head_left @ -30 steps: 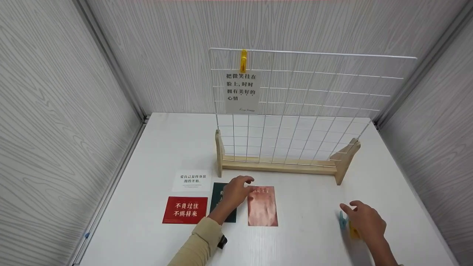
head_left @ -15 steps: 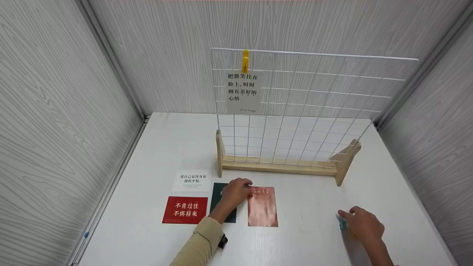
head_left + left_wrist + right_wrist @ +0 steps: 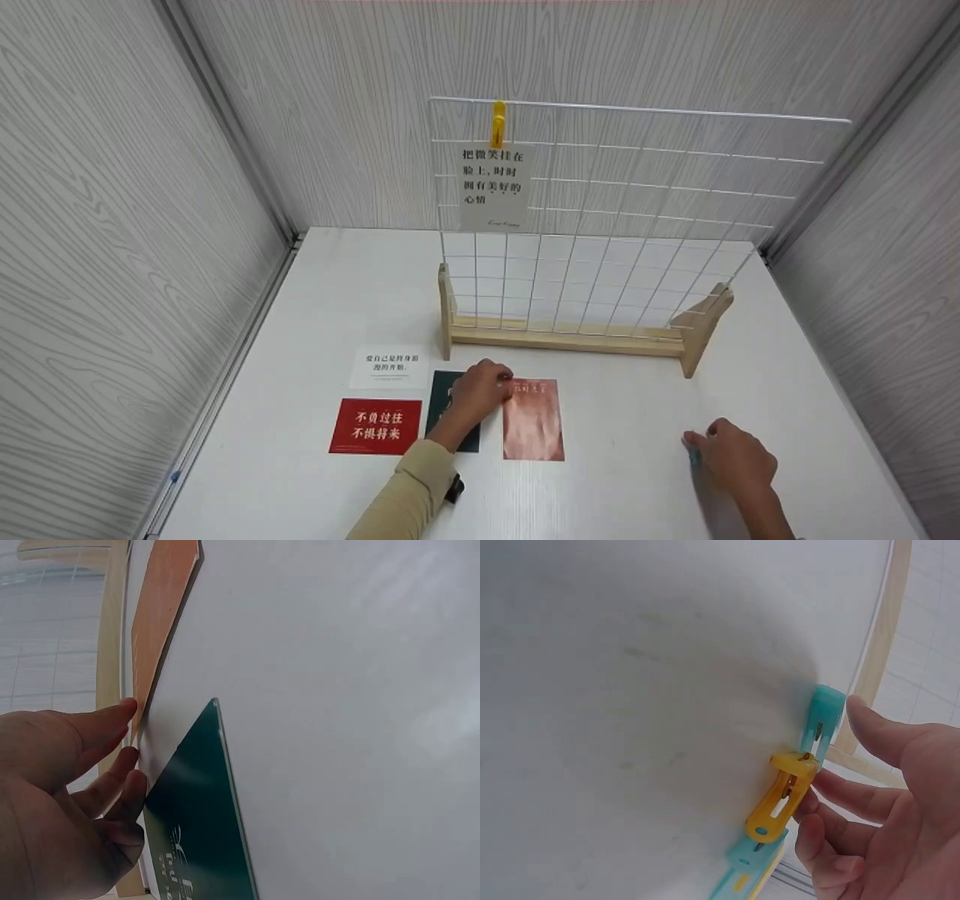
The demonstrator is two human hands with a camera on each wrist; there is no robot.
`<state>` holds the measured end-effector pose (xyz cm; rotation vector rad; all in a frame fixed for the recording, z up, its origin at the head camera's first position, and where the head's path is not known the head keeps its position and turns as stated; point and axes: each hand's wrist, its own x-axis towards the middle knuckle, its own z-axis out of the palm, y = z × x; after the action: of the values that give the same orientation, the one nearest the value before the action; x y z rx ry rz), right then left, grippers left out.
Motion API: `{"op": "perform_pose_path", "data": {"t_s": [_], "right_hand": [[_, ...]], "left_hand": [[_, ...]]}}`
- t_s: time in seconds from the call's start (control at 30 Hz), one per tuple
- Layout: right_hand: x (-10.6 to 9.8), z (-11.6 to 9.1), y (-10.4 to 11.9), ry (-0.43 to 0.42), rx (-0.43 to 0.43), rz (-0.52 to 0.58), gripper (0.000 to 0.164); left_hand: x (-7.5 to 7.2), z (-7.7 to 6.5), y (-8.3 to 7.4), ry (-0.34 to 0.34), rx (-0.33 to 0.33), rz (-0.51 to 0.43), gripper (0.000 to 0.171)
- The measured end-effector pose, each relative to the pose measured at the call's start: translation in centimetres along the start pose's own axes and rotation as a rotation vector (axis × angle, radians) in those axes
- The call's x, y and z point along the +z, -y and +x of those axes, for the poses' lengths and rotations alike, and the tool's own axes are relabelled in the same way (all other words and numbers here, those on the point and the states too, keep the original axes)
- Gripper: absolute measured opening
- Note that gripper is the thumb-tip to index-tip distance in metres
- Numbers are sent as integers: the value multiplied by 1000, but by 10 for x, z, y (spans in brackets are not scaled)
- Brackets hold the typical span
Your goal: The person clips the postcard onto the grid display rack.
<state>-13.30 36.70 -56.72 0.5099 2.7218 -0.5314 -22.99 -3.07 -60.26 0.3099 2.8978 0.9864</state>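
Note:
My left hand point(image 3: 478, 396) reaches over the dark green card point(image 3: 468, 436) to the pinkish-red card point(image 3: 532, 424). Thumb and fingers pinch that card's near corner in the left wrist view, where the card point(image 3: 161, 607) looks orange. At the right, my right hand point(image 3: 739, 454) is low over the table. The right wrist view shows its thumb at one end of a teal clip point(image 3: 821, 716) and its index finger at the other. Against this lies a yellow clip point(image 3: 780, 802), with another teal clip point(image 3: 754, 862) behind. The right index fingertip is partly hidden by the yellow clip.
Behind the hands stands a white wire grid point(image 3: 600, 180) on a wooden base point(image 3: 570, 341). A yellow clip point(image 3: 498, 126) holds a printed card point(image 3: 493, 210) at its upper left. A white card point(image 3: 390, 379) and a red card point(image 3: 375, 442) lie on the table's left.
My left fingers have closed onto the pinkish-red card's corner. My right hand has shifted slightly left and down, its thumb coming to the teal clip and its hand covering the yellow one.

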Motion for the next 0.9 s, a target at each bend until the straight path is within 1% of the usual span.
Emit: {"op": "perform_pose_path", "data": {"t_s": [0.1,0.23,0.33,0.43,0.53,0.63,0.73,0.9], "right_hand": [[-1,2,0,28,9,13,51],[-2,5,2,64,29,28,47],[-3,6,4,51,35,42,45],[-4,6,4,20,10,51,46],[-3,5,3,-21,-34,79,46],[-3,5,2,-52,-66,133,44],[-3,6,2,-60,-71,184,46],[-3,7,2,-100,-93,233,51]], "left_hand": [[1,0,-1,-2,1,11,21],[1,0,-2,-6,4,-2,23],[0,0,-4,-7,3,-26,23],[-1,0,-6,5,-10,-67,23],[-5,0,-8,21,-29,-148,24],[-8,0,-9,39,-62,-265,23],[-10,1,-10,64,-82,-388,22],[-12,2,-10,128,-76,-584,23]]}}
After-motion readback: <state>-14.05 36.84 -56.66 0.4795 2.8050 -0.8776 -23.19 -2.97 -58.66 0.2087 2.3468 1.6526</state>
